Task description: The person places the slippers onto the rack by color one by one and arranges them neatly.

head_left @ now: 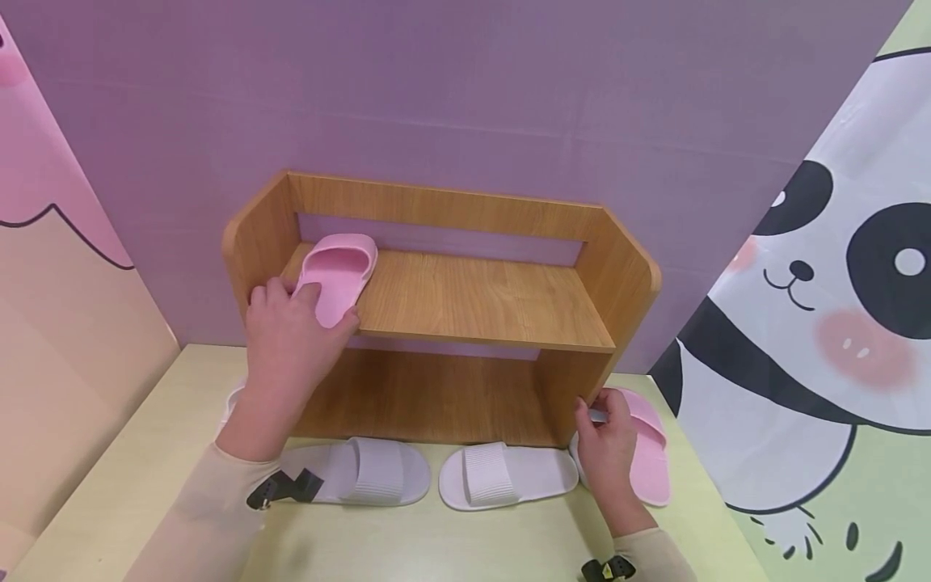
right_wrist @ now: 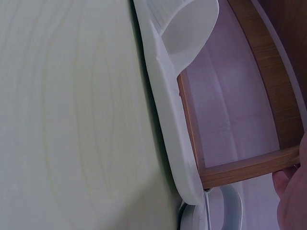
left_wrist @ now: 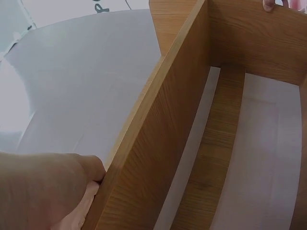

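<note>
A pink slipper (head_left: 340, 284) lies on the upper board of a small wooden shoe rack (head_left: 487, 303), at its left end, toe toward the back. My left hand (head_left: 291, 347) grips its heel end, thumb on the right and fingers on the left. In the left wrist view this hand (left_wrist: 48, 187) is right at the board's front edge, with a little of the slipper showing below. Low on the rack's right side panel, my right hand (head_left: 611, 444) pinches the front edge; the right wrist view shows its fingers (right_wrist: 288, 184) against that panel.
Two white slippers (head_left: 381, 473) (head_left: 509, 475) lie in front of the rack. Another pink slipper (head_left: 650, 453) is on the table (head_left: 349, 541) beyond my right hand. Parts of white slippers show beside each arm. A purple wall (head_left: 436, 97) stands behind.
</note>
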`<state>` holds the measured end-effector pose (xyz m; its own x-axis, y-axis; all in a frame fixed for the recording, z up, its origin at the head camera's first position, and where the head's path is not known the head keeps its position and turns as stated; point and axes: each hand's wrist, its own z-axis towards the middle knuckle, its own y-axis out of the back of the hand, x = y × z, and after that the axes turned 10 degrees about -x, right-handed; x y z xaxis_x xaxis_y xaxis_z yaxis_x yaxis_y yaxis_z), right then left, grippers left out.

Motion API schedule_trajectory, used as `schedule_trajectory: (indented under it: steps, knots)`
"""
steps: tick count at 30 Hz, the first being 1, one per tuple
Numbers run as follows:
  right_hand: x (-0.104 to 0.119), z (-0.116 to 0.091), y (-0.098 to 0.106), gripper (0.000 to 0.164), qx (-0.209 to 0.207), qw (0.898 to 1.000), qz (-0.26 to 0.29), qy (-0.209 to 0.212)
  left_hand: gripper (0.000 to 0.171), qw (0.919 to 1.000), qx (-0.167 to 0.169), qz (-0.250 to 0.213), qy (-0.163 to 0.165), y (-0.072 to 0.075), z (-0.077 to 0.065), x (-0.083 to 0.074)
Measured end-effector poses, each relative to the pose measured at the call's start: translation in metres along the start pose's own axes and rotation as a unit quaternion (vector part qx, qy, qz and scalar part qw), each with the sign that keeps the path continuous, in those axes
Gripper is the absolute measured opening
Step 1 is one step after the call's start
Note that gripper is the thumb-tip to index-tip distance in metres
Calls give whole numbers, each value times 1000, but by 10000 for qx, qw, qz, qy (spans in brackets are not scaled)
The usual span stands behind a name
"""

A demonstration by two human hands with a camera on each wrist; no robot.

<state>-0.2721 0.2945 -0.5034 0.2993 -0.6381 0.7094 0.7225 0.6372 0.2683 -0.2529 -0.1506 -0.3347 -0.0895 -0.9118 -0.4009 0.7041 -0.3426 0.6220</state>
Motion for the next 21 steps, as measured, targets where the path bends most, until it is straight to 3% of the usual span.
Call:
schedule_trajectory:
  steps: [10, 21]
  knots:
    - [3, 0, 1, 14, -41, 9999, 71, 68, 73, 10000, 54, -68, 43, 0, -3, 0]
    - [0, 0, -1, 14, -47, 10000, 66, 51, 73, 9995, -158, -199, -167, 4, -6, 3]
